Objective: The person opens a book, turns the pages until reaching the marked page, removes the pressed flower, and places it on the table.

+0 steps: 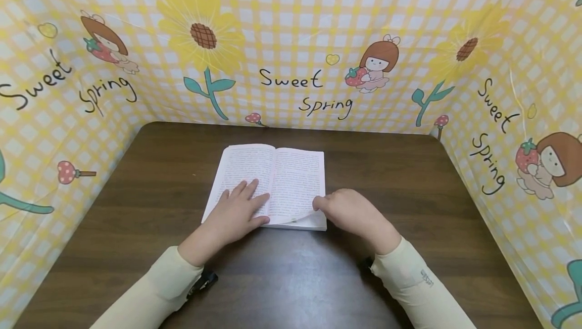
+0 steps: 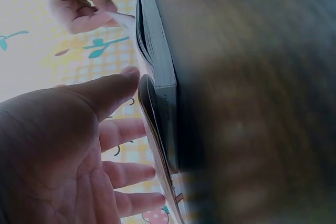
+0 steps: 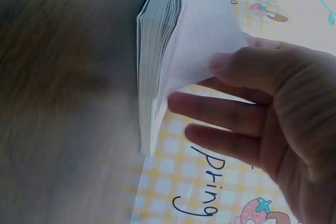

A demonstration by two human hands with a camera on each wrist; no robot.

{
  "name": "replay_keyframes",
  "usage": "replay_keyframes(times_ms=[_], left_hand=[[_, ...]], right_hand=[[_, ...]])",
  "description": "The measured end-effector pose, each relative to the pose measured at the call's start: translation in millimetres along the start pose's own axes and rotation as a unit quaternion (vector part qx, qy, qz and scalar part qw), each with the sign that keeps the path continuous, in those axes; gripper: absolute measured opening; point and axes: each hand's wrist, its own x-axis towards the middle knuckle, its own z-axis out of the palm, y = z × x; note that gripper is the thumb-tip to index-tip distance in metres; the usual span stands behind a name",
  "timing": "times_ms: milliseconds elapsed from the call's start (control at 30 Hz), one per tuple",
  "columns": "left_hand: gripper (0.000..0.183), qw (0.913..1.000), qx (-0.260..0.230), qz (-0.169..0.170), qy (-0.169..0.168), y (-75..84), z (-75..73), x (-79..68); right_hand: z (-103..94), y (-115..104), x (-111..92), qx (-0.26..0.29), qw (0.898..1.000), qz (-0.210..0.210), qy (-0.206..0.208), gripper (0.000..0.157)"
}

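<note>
- My left hand (image 1: 234, 214) lies spread, hiding part of this open book (image 1: 247, 162)!
- My right hand (image 1: 352, 210) pinches a lifted page (image 3: 205, 35), print (image 1: 295, 177) unreadably small.
- Sleeves (image 1: 150, 288) cut off below.

Behind the grip of the right hand (image 1: 353, 214) is a long, pale cream sleeve (image 1: 420, 288) with a small gray mark (image 1: 427, 278). The left sleeve (image 1: 152, 281) is pale cream too. 1 black wrist camera (image 1: 203, 284) peeks out under the left cuff (image 1: 175, 268).
</note>
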Motion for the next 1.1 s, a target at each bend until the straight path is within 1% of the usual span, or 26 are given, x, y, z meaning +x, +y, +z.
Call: replay_keyframes(times_ms=[167,267,400,500,600,700,767,833,933,1000,1033,1100], left_hand=[[0.069,1.0,-0.008,0.004,0.0,3.9,-3.0,-1.7],[0.071,0.9999,-0.01,0.009,0.006,7.8,-4.0,-2.5],[0.075,0.9997,-0.01,0.015,0.014,13.2,-3.2,-2.4],[0.077,0.9997,-0.007,0.015,0.016,16.5,-1.1,-1.6],[0.073,0.9998,-0.001,0.011,0.019,18.9,1.1,-0.6],[0.067,0.9996,0.006,0.008,0.027,20.5,2.2,-0.1],[0.065,0.9992,0.009,0.009,0.038,21.0,2.2,0.2],[0.069,0.9984,0.006,0.011,0.054,21.1,2.0,0.6],[0.086,0.9957,-0.002,0.015,0.091,20.3,1.5,1.7],[0.1,0.9931,-0.005,0.015,0.116,19.3,1.4,2.5],[0.106,0.9917,-0.004,0.014,0.128,18.7,1.3,2.5],[0.118,0.9885,0.002,0.012,0.151,17.5,1.2,2.1]], right_hand=[[-0.1,2,2,-0.019,0.998,-0.017,0.056,0.028],[-3.4,3,4,-0.033,0.994,-0.036,0.096,0.025],[-8.5,3,5,-0.058,0.985,-0.067,0.145,0.02],[-11.5,2,5,-0.075,0.977,-0.089,0.177,0.022],[-12.4,1,6,-0.085,0.97,-0.103,0.202,0.023],[-11.6,0,7,-0.084,0.964,-0.106,0.227,0.025],[-11.4,1,7,-0.073,0.961,-0.096,0.249,0.026],[-11.9,2,8,-0.05,0.958,-0.075,0.272,0.024],[-12.0,5,8,-0.012,0.957,-0.021,0.288,0.02],[-11.4,6,7,0.014,0.963,0.023,0.27,0.023],[-10.8,7,7,0.024,0.967,0.045,0.25,0.026],[-9.6,8,6,0.048,0.976,0.086,0.196,0.033]])
